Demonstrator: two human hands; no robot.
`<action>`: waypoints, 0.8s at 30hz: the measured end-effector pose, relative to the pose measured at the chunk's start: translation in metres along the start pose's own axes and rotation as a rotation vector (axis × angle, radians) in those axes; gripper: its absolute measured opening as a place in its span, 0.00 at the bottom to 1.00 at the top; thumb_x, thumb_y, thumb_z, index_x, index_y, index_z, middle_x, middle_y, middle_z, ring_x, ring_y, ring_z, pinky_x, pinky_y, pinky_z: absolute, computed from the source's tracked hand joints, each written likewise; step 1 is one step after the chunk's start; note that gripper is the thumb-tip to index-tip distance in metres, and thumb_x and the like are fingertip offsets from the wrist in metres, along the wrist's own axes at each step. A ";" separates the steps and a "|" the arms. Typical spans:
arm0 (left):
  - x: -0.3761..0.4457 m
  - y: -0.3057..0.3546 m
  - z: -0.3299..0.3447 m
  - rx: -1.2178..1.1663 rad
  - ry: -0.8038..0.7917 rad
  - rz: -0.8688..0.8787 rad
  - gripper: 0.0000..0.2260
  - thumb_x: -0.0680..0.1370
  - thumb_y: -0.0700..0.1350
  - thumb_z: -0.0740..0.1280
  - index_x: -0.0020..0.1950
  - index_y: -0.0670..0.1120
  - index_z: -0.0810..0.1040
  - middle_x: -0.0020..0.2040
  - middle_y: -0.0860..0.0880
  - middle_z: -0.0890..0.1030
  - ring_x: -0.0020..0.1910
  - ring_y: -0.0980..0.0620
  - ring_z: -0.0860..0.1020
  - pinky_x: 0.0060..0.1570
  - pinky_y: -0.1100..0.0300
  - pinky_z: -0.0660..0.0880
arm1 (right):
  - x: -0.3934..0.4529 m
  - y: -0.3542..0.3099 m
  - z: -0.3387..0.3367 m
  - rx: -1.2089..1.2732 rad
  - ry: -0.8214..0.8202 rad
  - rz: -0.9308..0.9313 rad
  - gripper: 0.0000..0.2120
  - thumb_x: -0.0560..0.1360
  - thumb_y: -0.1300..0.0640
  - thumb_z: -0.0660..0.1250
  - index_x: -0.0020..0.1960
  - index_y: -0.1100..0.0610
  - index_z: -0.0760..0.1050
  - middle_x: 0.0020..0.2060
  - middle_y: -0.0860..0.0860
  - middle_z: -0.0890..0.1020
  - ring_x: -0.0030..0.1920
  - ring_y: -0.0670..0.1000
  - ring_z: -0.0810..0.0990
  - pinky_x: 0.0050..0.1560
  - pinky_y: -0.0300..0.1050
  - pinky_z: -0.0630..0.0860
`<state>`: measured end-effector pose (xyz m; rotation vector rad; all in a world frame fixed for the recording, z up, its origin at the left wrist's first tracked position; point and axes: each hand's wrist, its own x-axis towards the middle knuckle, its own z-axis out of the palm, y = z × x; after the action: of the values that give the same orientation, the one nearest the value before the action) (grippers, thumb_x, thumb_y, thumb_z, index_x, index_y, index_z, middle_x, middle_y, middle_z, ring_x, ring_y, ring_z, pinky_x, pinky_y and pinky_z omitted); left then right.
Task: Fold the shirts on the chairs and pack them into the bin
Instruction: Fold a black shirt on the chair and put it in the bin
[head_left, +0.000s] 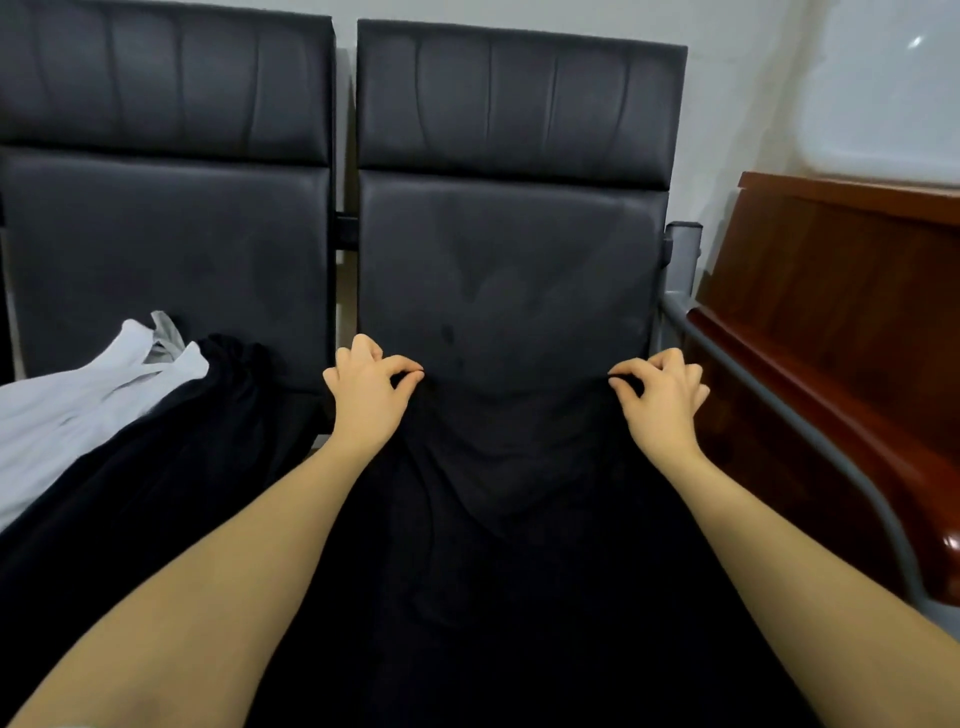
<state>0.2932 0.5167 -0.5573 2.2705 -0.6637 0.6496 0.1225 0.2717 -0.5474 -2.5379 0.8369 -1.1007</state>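
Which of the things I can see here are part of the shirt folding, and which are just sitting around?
Part of the job:
- black shirt, pinched by the left hand and right hand
- white shirt and another dark garment waiting on the left chair
- right chair

Just there:
- wooden cabinet
- wall

No bin in view.

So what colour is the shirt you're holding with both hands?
Black, plain, with no pattern that shows. The shirt is seen best in the head view, pinched by both hands.
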 end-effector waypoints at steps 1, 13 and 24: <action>0.004 0.002 -0.002 -0.010 0.015 0.003 0.07 0.77 0.51 0.68 0.50 0.52 0.84 0.48 0.49 0.66 0.49 0.51 0.62 0.51 0.57 0.54 | 0.001 -0.001 -0.001 0.022 0.019 0.004 0.05 0.77 0.55 0.67 0.51 0.52 0.80 0.46 0.49 0.66 0.51 0.54 0.64 0.49 0.42 0.54; -0.045 0.012 -0.061 -0.072 0.055 0.038 0.05 0.75 0.50 0.70 0.45 0.49 0.83 0.44 0.51 0.65 0.48 0.51 0.65 0.51 0.58 0.55 | -0.061 -0.008 -0.056 0.220 0.049 0.043 0.03 0.76 0.54 0.67 0.49 0.50 0.80 0.46 0.48 0.70 0.51 0.48 0.63 0.52 0.42 0.53; -0.152 0.012 -0.126 -0.015 0.016 0.053 0.10 0.75 0.53 0.69 0.43 0.47 0.83 0.43 0.49 0.66 0.46 0.50 0.65 0.50 0.56 0.57 | -0.176 -0.007 -0.121 0.298 -0.089 0.081 0.02 0.76 0.53 0.68 0.44 0.47 0.79 0.47 0.47 0.71 0.54 0.49 0.64 0.55 0.44 0.53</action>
<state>0.1394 0.6411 -0.5631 2.2381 -0.7209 0.6845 -0.0601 0.3825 -0.5648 -2.2683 0.6892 -0.9962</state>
